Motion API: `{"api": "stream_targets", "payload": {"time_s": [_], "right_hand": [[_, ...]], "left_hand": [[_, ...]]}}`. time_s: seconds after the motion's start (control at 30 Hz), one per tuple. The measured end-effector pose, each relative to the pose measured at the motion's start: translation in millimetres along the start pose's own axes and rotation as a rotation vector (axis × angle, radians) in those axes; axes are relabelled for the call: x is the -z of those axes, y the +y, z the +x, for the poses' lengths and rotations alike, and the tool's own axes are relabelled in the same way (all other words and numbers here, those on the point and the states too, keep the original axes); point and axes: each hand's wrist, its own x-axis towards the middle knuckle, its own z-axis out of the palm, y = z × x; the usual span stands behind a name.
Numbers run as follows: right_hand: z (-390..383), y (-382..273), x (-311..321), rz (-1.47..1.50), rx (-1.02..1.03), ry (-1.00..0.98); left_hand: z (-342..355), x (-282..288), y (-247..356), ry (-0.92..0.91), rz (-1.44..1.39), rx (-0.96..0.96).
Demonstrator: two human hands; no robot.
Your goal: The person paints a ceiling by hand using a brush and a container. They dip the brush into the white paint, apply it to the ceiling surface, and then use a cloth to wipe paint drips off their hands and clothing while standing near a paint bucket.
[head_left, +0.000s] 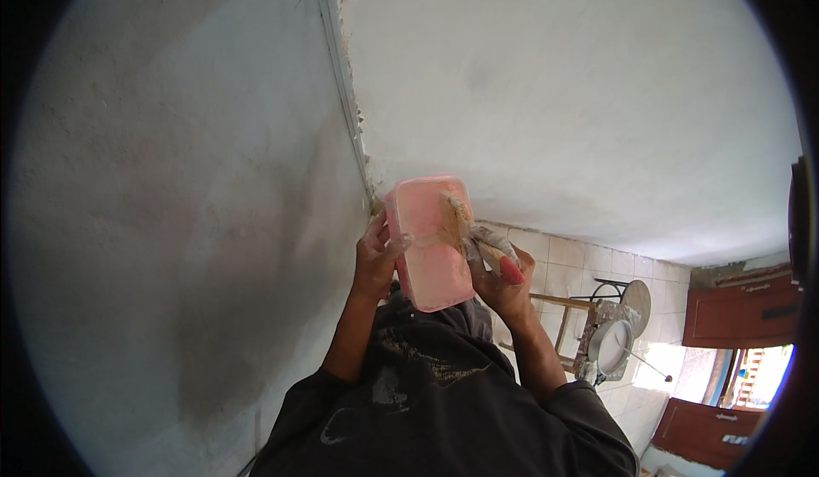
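Pink tub: shallow rectangular plastic one (393,208), rounded corners, smeared all over, pale pinkish-cream stuff inside with a tan streak across the middle
Where it's at: held up in front of the body, close to the wall corner
Tub direction: open side faces the camera, long axis runs mostly away from the wearer, far end leaning a touch left
Paintbrush: tan bristles (452,223) over the tub's right half, red handle tip angled back down-right
Left hand: fingers (375,259) clamped on the tub's left side, thumb over the rim
Right hand: fingers (493,287) whitish with gunk, wrapped round the brush; can't tell if they prop the tub too
Blocking: right hand and brush hide part of the right rim
Around: grey wall (196,204) left, white wall (554,93) ahead, tiled floor (546,259), round stool (636,299), reddish-brown door (740,313)
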Motion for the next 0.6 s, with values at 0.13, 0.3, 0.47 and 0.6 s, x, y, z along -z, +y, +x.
{"api": "stream_targets", "payload": {"time_s": [0.13, 0.3, 0.47, 0.6], "right_hand": [[1.2, 1.6, 10.3, -0.071, 0.06, -0.189], [6.8, -6.5, 16.5, -0.105, 0.181, -0.28], [0.2, 2.6, 23.7, -0.174, 0.238, -0.236], [-6.8, 15.9, 27.7, -0.157, 0.13, 0.099]], "left_hand": [[0.2, -1.7, -7.8, -0.009, 0.127, -0.049], [-0.8, -6.3, -3.4, -0.027, 0.191, -0.077], [0.4, -6.5, -4.9, 0.001, 0.343, -0.133], [1.1, 3.3, -7.4, 0.01, 0.325, -0.116]]}}
